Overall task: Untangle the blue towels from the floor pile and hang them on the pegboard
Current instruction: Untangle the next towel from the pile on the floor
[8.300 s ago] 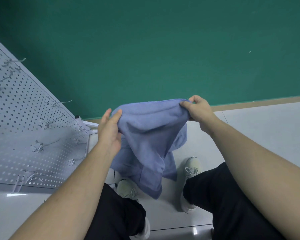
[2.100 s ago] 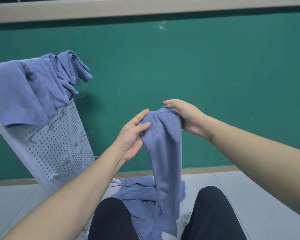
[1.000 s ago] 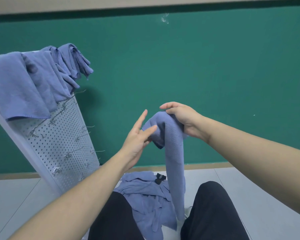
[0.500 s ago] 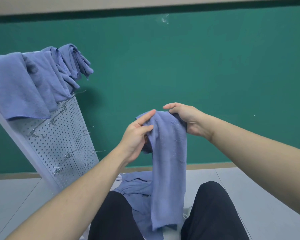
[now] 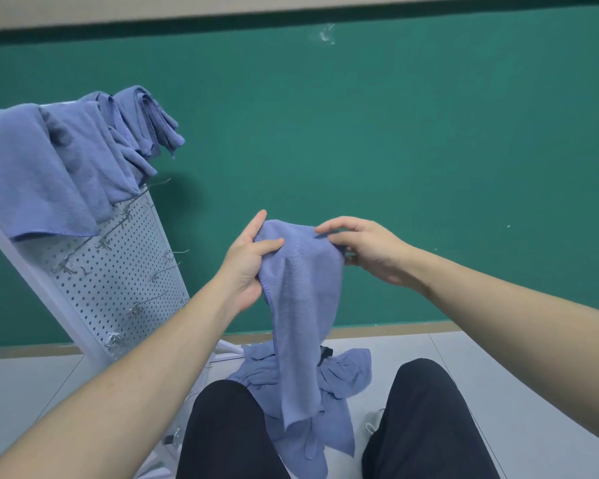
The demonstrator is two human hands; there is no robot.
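Head view: both hands pinch towel.

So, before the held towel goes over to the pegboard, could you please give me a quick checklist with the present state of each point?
1. Left hand grips held towel: ok.
2. Right hand pinches its other top corner: ok.
3. Towel free of the floor pile: cannot tell; its lower end overlaps the pile in view.
4. Towel spread flat: not ok, bunched and narrow.
5. Free hooks on the pegboard: ok.
6. Board's top edge free: not ok, hung towels cover it.
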